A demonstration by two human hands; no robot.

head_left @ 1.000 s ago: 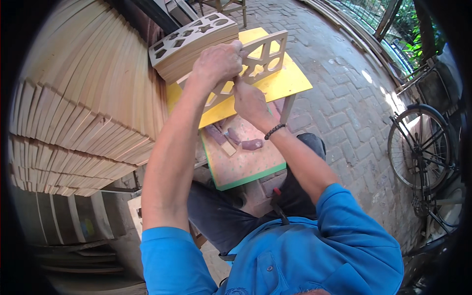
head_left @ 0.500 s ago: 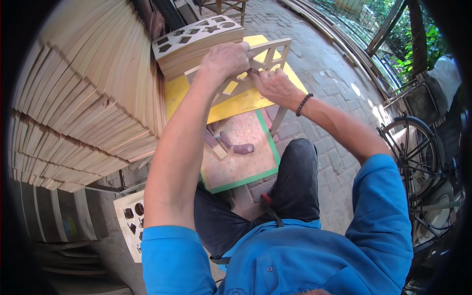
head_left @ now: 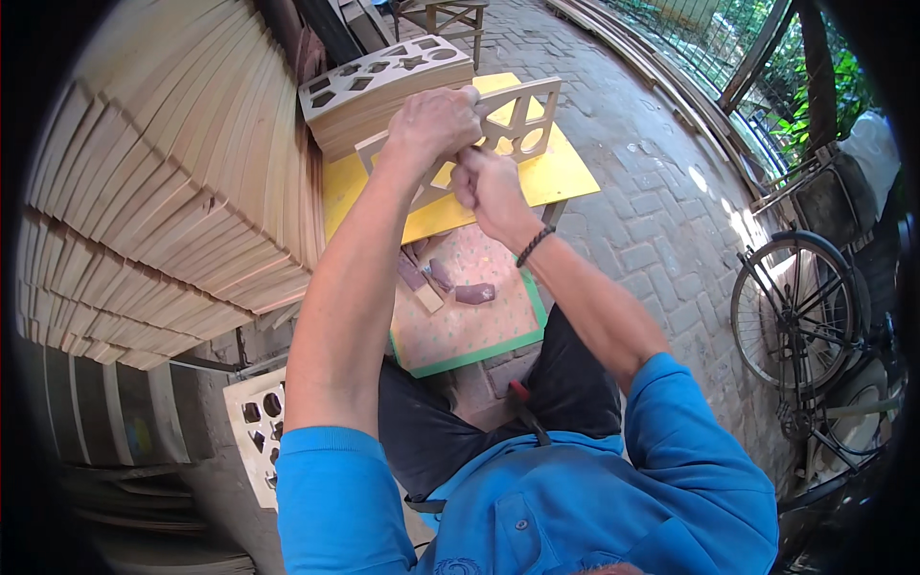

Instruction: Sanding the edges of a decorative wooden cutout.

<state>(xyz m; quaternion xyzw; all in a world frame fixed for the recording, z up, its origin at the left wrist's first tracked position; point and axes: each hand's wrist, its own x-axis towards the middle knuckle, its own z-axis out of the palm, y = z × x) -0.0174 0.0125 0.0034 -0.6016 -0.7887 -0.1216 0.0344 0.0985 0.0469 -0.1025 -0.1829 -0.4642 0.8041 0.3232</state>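
Shifted toward nine o'clock, the right hand [head_left: 492, 187] curls closed, contents untellable, by the near face of the cutout board [head_left: 517, 130], upright eight-to-two on the yellow bench [head_left: 567, 177], the left hand [head_left: 436, 123] clasping its top

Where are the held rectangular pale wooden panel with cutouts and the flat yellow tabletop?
Held rectangular pale wooden panel with cutouts [head_left: 518, 127]: head view, solid wood between cutouts.
Flat yellow tabletop [head_left: 562, 174]: head view, bare surface near its right corner.

free room lies right of the wooden panel [head_left: 523, 91]; tall board stacks [head_left: 192, 163] block the left.
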